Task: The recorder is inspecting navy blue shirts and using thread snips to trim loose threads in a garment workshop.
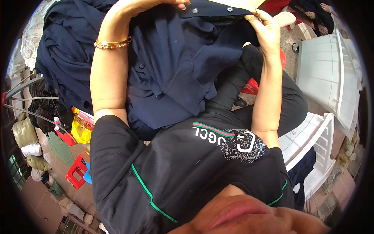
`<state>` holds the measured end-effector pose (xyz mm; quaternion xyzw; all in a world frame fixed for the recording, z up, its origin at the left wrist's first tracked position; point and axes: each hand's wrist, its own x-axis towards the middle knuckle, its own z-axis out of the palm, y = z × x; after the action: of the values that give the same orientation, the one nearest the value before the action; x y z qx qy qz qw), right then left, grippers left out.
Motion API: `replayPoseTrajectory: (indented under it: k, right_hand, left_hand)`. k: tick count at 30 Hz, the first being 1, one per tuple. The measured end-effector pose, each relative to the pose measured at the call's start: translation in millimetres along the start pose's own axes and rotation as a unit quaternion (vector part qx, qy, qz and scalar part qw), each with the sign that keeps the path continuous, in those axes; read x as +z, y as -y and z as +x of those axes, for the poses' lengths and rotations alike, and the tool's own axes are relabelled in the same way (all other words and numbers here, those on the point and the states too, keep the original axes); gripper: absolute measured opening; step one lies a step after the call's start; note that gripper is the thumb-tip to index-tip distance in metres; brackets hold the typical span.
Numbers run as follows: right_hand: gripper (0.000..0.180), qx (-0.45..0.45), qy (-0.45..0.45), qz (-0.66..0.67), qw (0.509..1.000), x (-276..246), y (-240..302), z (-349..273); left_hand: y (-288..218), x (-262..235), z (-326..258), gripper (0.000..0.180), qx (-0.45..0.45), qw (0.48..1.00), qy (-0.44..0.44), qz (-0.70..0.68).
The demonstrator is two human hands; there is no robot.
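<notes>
A dark navy buttoned garment (175,58) lies across my lap and rises toward the top of the view. Its buttoned edge strip (212,10) stretches between my two hands, with pale buttons along it. At the right end of that strip, the thumb and fingers of my right hand (267,31) pinch the cloth. My left hand (171,3) is at the other end, partly cut off by the upper edge; its bent fingertips are against the cloth. Another button (142,66) shows lower on the garment.
More navy cloth (64,50) is heaped at the left. White plastic crates (321,72) stand at the right, one on a caster. A white plastic chair (311,136) is nearer me. Red stools (76,171), a yellow bag (81,130) and cloth bundles (25,132) sit at the left.
</notes>
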<state>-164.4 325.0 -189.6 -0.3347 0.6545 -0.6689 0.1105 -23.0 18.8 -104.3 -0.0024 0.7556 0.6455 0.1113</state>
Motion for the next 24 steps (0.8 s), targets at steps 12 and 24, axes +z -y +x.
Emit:
replayPoseTrajectory:
  k: [12,24]
  right_hand:
    - [0.016,0.133,-0.061,-0.021,0.989,-36.5,-26.5,36.6]
    - [0.028,-0.007,-0.088,-0.156,0.984,13.2,-33.8,30.2]
  left_hand:
    - [12.5,49.0,14.3,0.028,0.145,0.881,-0.136,0.429]
    - [23.0,6.1,20.6,0.023,-0.034,0.990,-0.068,0.116]
